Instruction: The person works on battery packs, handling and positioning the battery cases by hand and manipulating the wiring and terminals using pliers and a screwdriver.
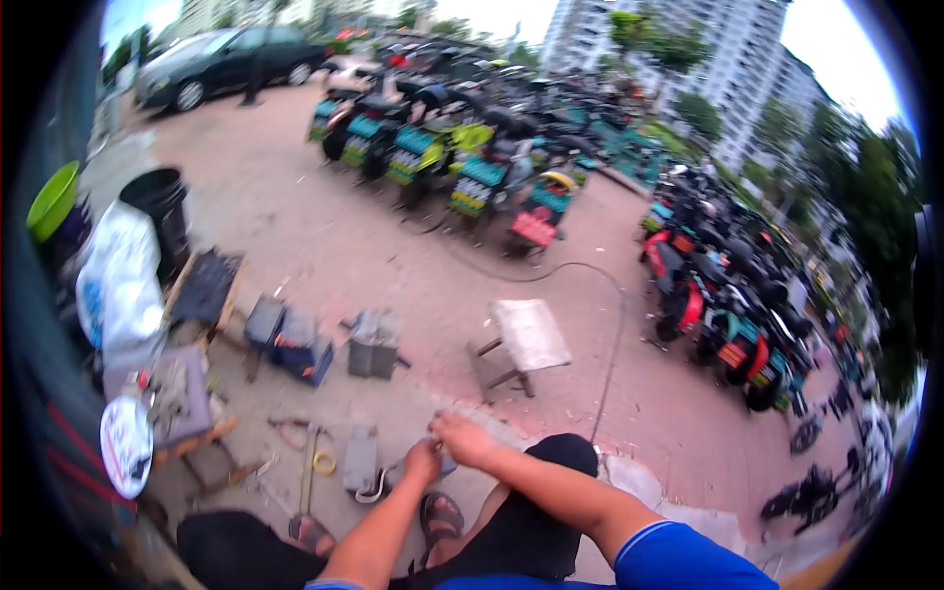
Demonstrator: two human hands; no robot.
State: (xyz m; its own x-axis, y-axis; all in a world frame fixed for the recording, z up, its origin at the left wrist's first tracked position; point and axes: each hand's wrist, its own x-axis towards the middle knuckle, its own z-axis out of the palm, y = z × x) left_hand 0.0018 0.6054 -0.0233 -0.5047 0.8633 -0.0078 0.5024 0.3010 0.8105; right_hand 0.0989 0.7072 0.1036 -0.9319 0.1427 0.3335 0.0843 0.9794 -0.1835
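Note:
My left hand (425, 457) and my right hand (462, 438) meet over my knees near the lower middle, fingers closed around something small that I cannot make out. Below them is a partly hidden grey object (398, 477). On the ground to the left lie a grey block (360, 447) with a white loop, a long yellowish tool (306, 477), a yellow ring (324, 463) and pliers (290, 429). Further left a low bench (205, 425) with a purplish top carries small metal items, beside a white oval object (126, 447).
A small stool (528, 334) stands ahead, beside a long cable (618, 354). Tool boxes (290, 339), a grey metal piece (374, 349), a white sack (118, 275) and buckets (152, 202) are at the left. Rows of scooters (462, 187) (713, 315) and a dark car (231, 74) are beyond.

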